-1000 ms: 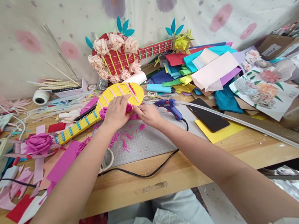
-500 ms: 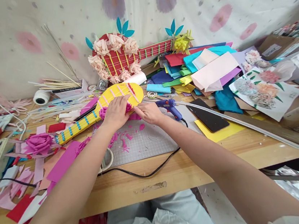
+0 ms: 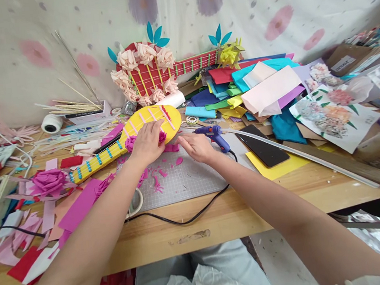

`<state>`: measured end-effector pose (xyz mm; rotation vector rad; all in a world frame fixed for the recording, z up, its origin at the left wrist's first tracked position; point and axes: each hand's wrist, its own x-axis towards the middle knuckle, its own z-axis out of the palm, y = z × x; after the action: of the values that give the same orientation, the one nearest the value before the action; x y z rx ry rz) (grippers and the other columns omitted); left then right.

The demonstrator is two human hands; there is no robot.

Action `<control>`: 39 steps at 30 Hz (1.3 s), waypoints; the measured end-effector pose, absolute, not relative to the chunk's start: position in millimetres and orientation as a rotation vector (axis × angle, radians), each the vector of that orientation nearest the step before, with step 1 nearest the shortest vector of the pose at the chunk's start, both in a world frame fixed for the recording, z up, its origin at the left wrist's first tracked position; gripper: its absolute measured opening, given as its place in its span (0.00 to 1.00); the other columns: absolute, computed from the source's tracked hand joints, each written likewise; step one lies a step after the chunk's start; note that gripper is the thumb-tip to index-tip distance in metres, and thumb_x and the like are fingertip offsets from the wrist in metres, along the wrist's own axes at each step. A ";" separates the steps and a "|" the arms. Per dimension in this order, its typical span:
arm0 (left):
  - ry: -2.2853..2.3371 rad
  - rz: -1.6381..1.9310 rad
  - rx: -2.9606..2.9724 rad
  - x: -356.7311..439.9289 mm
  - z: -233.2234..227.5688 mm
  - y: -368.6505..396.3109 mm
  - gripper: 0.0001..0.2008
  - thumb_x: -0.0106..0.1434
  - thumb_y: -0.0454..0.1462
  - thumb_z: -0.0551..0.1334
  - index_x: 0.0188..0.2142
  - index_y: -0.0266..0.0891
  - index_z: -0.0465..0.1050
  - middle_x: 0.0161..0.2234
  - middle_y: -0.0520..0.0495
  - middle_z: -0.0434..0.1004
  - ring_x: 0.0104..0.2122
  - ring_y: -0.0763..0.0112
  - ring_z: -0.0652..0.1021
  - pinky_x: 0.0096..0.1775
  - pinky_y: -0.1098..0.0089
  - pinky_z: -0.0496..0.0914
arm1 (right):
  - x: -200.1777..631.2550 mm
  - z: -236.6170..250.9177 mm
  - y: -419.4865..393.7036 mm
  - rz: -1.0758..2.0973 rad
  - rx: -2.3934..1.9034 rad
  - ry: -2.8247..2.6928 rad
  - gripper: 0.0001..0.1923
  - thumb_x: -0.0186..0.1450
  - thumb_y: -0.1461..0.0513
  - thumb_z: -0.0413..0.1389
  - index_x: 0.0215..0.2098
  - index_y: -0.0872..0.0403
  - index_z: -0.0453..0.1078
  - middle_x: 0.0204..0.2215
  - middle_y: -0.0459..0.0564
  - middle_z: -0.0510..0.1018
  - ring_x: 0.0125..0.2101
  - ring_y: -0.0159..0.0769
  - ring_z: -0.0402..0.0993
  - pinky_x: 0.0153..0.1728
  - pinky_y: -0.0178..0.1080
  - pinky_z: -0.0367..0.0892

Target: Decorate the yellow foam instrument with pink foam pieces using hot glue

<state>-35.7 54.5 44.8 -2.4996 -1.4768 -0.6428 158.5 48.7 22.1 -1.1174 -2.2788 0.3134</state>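
Observation:
A yellow paper guitar (image 3: 169, 113) lies slantwise on the bench, with pink strips on its body and blue bands along its neck. My left hand (image 3: 147, 144) is curved over a magenta paper flower (image 3: 130, 143) on the guitar's lower edge, holding it there. Petals show on both sides of those fingers. Just off the body's lower right edge is my right hand (image 3: 195, 146), apart from the guitar, its fingers stretched out with nothing visible in them. A blue glue gun (image 3: 215, 135) lies right beside it. Magenta scraps (image 3: 157, 183) are scattered on the grey cutting mat (image 3: 194, 179) below.
Behind stands a red paper guitar (image 3: 146, 81) with pale roses. A heap of coloured paper (image 3: 269, 86), a black phone (image 3: 263, 147) and a long strip (image 3: 303, 158) occupy the right. Scissors (image 3: 138, 203) and a black cord (image 3: 185, 220) lie in front; a magenta rose (image 3: 50, 182) sits left.
My right hand has drawn back slightly from the guitar's edge to the right, and its fingers have straightened. My left hand stays on the flower.

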 end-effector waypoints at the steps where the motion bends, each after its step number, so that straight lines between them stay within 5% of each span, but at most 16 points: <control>1: -1.474 -0.637 -2.503 -35.8 44.3 55.1 0.29 0.55 0.31 0.58 0.57 0.34 0.56 0.53 0.35 0.66 0.54 0.54 0.66 0.55 0.54 0.61 | 163.6 21.0 45.7 0.326 -1.115 -2.268 0.33 0.71 0.49 0.30 0.34 0.55 0.74 0.34 0.52 0.78 0.37 0.34 0.73 0.38 0.34 0.59; 9: -1.418 -0.755 -2.485 -39.9 42.7 47.9 0.30 0.47 0.26 0.56 0.52 0.35 0.60 0.51 0.37 0.67 0.53 0.54 0.67 0.55 0.55 0.61 | 214.2 13.6 24.8 0.547 -1.294 -2.212 0.26 0.68 0.50 0.39 0.29 0.54 0.73 0.23 0.49 0.74 0.26 0.33 0.70 0.31 0.36 0.59; 13: -1.363 -1.085 -2.330 -38.1 35.2 28.9 0.20 0.48 0.26 0.55 0.42 0.38 0.65 0.44 0.41 0.71 0.48 0.58 0.71 0.52 0.57 0.64 | 244.4 21.6 20.2 0.827 -1.451 -2.225 0.20 0.62 0.48 0.49 0.24 0.54 0.68 0.20 0.45 0.71 0.22 0.31 0.64 0.26 0.35 0.56; 17: -1.475 -1.302 -2.196 -25.9 14.8 6.4 0.08 0.59 0.31 0.53 0.38 0.39 0.66 0.36 0.43 0.74 0.40 0.63 0.74 0.45 0.62 0.66 | 276.9 31.9 23.6 1.114 -1.557 -2.123 0.20 0.57 0.45 0.54 0.24 0.53 0.63 0.18 0.42 0.66 0.20 0.28 0.59 0.23 0.35 0.54; 20: -1.710 -1.035 -2.447 -14.4 2.1 -4.0 0.09 0.65 0.37 0.49 0.35 0.40 0.68 0.33 0.45 0.75 0.34 0.67 0.75 0.38 0.67 0.66 | 293.9 33.2 30.2 0.959 -1.643 -2.028 0.20 0.56 0.45 0.55 0.23 0.52 0.60 0.17 0.41 0.62 0.20 0.29 0.57 0.22 0.35 0.53; 24: -1.985 -0.766 -2.501 -6.0 -5.5 -5.8 0.09 0.64 0.40 0.53 0.31 0.40 0.68 0.31 0.47 0.75 0.34 0.66 0.75 0.35 0.67 0.65 | 295.2 29.5 39.4 0.715 -1.623 -1.994 0.18 0.51 0.49 0.61 0.32 0.52 0.66 0.27 0.46 0.71 0.27 0.33 0.65 0.28 0.36 0.60; 28: -2.110 -0.828 -2.399 -2.2 -12.1 -3.4 0.11 0.60 0.45 0.59 0.36 0.40 0.69 0.33 0.46 0.73 0.36 0.64 0.74 0.38 0.65 0.66 | 274.1 24.2 47.6 0.748 -1.585 -2.036 0.22 0.52 0.50 0.60 0.40 0.53 0.70 0.36 0.51 0.75 0.34 0.38 0.69 0.34 0.38 0.63; 33: -2.168 -0.898 -2.397 1.8 -15.8 -1.8 0.10 0.58 0.43 0.62 0.34 0.40 0.72 0.37 0.45 0.72 0.41 0.62 0.73 0.45 0.63 0.65 | 246.9 10.9 53.1 0.688 -1.781 -1.885 0.19 0.54 0.50 0.58 0.35 0.56 0.72 0.32 0.53 0.77 0.33 0.42 0.71 0.33 0.39 0.62; 39: -2.227 -0.990 -2.457 1.7 -10.7 0.4 0.04 0.56 0.38 0.64 0.28 0.40 0.72 0.33 0.48 0.73 0.35 0.67 0.73 0.41 0.65 0.66 | 240.1 -0.2 51.5 0.570 -1.792 -1.749 0.17 0.57 0.50 0.56 0.33 0.56 0.72 0.31 0.54 0.78 0.33 0.43 0.72 0.32 0.39 0.62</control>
<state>1.7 0.4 -10.7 -2.4566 -2.2270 -0.9897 240.1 51.5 -0.2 -1.7918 -1.7490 0.5705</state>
